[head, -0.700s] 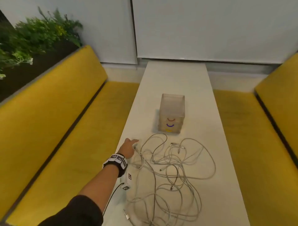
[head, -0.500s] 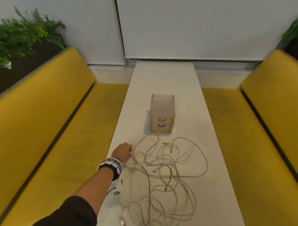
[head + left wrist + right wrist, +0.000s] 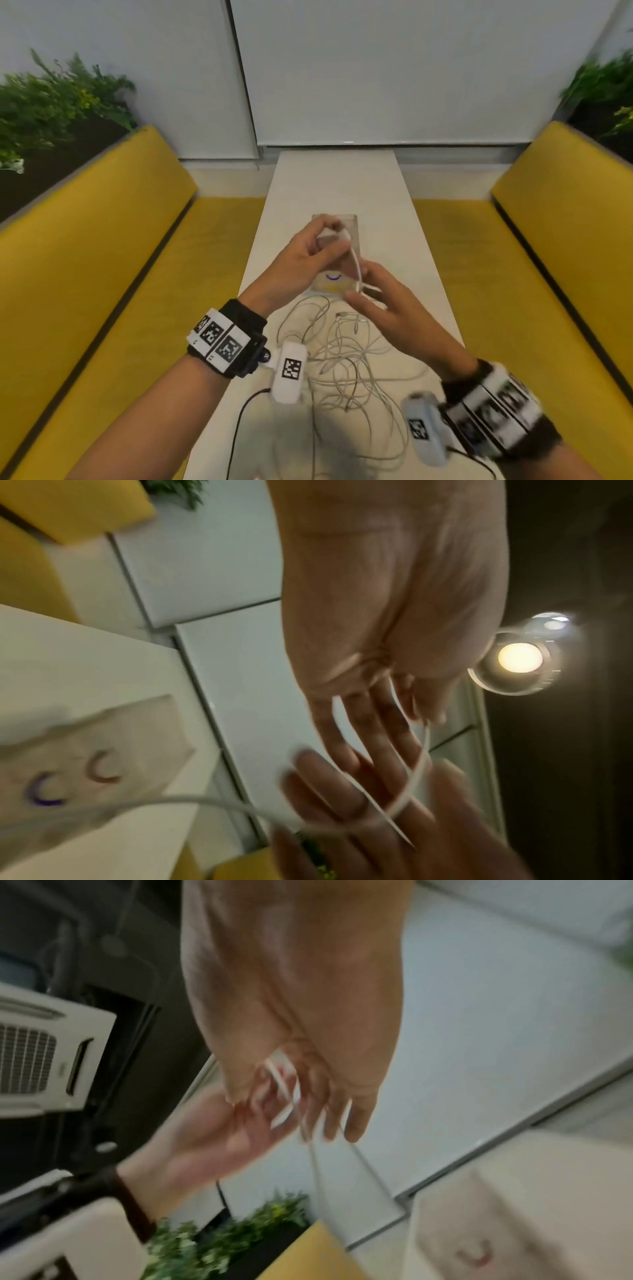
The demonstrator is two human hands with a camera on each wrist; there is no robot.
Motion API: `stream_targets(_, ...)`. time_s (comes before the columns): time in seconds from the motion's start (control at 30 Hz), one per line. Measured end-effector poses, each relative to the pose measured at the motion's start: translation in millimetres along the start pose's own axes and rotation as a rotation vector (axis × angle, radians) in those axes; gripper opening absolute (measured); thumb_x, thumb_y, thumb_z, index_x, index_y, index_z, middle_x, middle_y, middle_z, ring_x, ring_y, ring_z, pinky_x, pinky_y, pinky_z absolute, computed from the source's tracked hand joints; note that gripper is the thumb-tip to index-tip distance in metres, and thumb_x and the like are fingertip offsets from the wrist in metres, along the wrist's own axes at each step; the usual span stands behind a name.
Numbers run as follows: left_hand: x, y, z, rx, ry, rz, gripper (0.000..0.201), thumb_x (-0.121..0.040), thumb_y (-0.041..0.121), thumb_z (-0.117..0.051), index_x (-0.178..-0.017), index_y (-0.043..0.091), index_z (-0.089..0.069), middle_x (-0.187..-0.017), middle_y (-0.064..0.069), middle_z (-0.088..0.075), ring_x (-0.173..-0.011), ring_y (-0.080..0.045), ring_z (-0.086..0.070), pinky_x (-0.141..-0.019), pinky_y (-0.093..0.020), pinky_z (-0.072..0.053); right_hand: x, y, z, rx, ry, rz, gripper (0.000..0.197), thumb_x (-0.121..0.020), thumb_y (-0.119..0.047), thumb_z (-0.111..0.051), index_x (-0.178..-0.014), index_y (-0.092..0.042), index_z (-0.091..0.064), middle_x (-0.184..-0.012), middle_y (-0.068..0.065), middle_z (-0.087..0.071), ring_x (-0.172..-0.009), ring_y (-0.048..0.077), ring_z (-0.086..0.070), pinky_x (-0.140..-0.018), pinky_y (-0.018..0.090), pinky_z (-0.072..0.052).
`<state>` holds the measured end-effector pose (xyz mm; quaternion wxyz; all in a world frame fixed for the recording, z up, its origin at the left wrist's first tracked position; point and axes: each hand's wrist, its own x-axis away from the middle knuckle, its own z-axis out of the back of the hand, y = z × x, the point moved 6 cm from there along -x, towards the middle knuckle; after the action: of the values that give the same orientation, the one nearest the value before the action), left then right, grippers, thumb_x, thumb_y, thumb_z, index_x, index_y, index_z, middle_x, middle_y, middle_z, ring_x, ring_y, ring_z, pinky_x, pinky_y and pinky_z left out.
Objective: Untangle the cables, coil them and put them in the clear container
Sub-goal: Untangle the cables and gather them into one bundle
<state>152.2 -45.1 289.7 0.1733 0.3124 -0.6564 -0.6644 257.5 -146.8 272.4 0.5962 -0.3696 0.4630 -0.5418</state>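
Observation:
A tangle of white cables (image 3: 342, 353) lies on the long white table (image 3: 335, 178). Both hands are raised above it, in front of the clear container (image 3: 354, 222), which has coloured arcs on its front. My left hand (image 3: 334, 240) pinches the end of one white cable (image 3: 356, 263). That cable runs down to my right hand (image 3: 361, 287), which holds it between thumb and fingers, the other fingers spread. The left wrist view shows the cable (image 3: 411, 777) looped over my left fingers (image 3: 383, 737). In the blurred right wrist view it (image 3: 281, 1085) passes through my right fingers (image 3: 325, 1112).
Yellow benches run along both sides of the table, left (image 3: 102, 274) and right (image 3: 513, 274). Green plants (image 3: 51, 102) stand behind the left bench back. The far half of the table beyond the container is bare.
The left hand has lifted off the tangle with a cable end and risen in front of the container. The right hand has come into view and taken the same cable.

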Motion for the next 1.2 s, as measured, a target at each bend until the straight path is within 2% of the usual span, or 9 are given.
stream_targets(0.07,-1,32,-2,0.058,0.111,-0.088,0.012,-0.105,0.021,-0.047,-0.114,0.014,-0.046,-0.085,-0.007,-0.065,-0.074,-0.031,-0.066,-0.075,-0.044,-0.056,-20,-2,-13,-0.157,-0.006,0.02,0.03,-0.1,-0.021,-0.053,-0.126,-0.009,-0.043,-0.098,0.015,-0.07,-0.09,0.021,-0.07,-0.091,0.043,-0.055)
stream_targets(0.13,2,69,16,0.155,0.293,-0.2,0.015,-0.105,0.029,-0.043,-0.116,0.02,-0.046,-0.076,-0.002,-0.05,-0.057,-0.019,-0.047,-0.055,-0.031,-0.047,-25,4,-18,-0.246,-0.036,0.005,0.02,-0.102,-0.017,-0.048,-0.11,0.001,-0.048,-0.069,0.017,-0.058,-0.067,0.028,-0.061,-0.083,0.056,-0.054)
stream_targets(0.27,22,152,55,-0.008,0.516,-0.465,0.016,-0.109,0.026,-0.038,-0.12,0.018,-0.046,-0.071,-0.005,-0.022,-0.059,-0.02,-0.016,-0.046,-0.026,-0.023,-17,28,-28,-0.094,-0.176,-0.022,0.035,-0.103,-0.03,-0.044,-0.086,-0.004,-0.059,-0.065,0.012,-0.049,-0.063,0.022,-0.053,-0.069,0.043,-0.051)
stream_targets(0.47,11,70,-5,-1.089,-0.059,-0.07,0.032,-0.086,0.065,-0.056,-0.11,0.045,-0.063,-0.089,0.002,-0.056,-0.068,-0.007,-0.049,-0.063,-0.037,-0.046,-30,-12,-14,0.02,-0.086,0.182,0.03,-0.104,-0.036,-0.037,-0.083,-0.028,-0.057,-0.07,-0.018,-0.051,-0.064,0.0,-0.045,-0.064,0.021,-0.038)
stream_targets(0.6,14,41,-10,-0.984,-0.101,0.0,0.023,-0.098,0.048,-0.056,-0.097,0.025,-0.059,-0.078,0.013,-0.06,-0.064,0.002,-0.051,-0.059,-0.017,-0.035,-36,-11,2,-0.072,-0.067,0.176,0.029,-0.106,-0.024,-0.034,-0.101,-0.002,-0.052,-0.076,0.011,-0.045,-0.066,0.023,-0.039,-0.061,0.041,-0.036)
stream_targets(0.7,10,39,-3,-0.975,-0.183,0.123,0.02,-0.097,0.036,-0.065,-0.095,0.015,-0.065,-0.057,0.007,-0.065,-0.05,-0.001,-0.055,-0.054,-0.019,-0.038,-28,3,-4,-0.065,-0.104,0.151,0.029,-0.107,-0.026,-0.031,-0.108,-0.007,-0.053,-0.074,0.007,-0.043,-0.067,0.023,-0.038,-0.063,0.043,-0.037)
stream_targets(0.83,-5,70,20,-1.104,0.026,-0.051,0.017,-0.092,0.028,-0.072,-0.083,0.014,-0.069,-0.068,0.005,-0.068,-0.063,-0.009,-0.062,-0.062,-0.033,-0.048,-17,29,5,-0.022,-0.105,0.075,0.028,-0.105,-0.031,-0.038,-0.125,-0.022,-0.054,-0.083,0.004,-0.053,-0.069,0.015,-0.041,-0.064,0.031,-0.04)
stream_targets(0.97,-8,133,62,-0.926,0.321,-0.284,0.017,-0.093,0.028,-0.07,-0.083,0.014,-0.065,-0.061,0.003,-0.06,-0.055,-0.009,-0.051,-0.054,-0.025,-0.04,3,70,22,0.066,-0.08,-0.007,0.033,-0.105,-0.03,-0.038,-0.088,-0.017,-0.063,-0.071,-0.002,-0.047,-0.065,0.012,-0.041,-0.062,0.027,-0.038)
stream_targets(1.2,6,175,95,-0.668,0.57,-0.501,0.012,-0.096,0.024,-0.064,-0.087,0.023,-0.057,-0.065,0.003,-0.053,-0.056,-0.009,-0.047,-0.054,-0.03,-0.038,33,118,22,0.151,-0.122,-0.089,0.043,-0.101,-0.039,-0.046,-0.077,-0.005,-0.05,-0.067,0.0,-0.054,-0.064,0.012,-0.051,-0.066,0.031,-0.045)
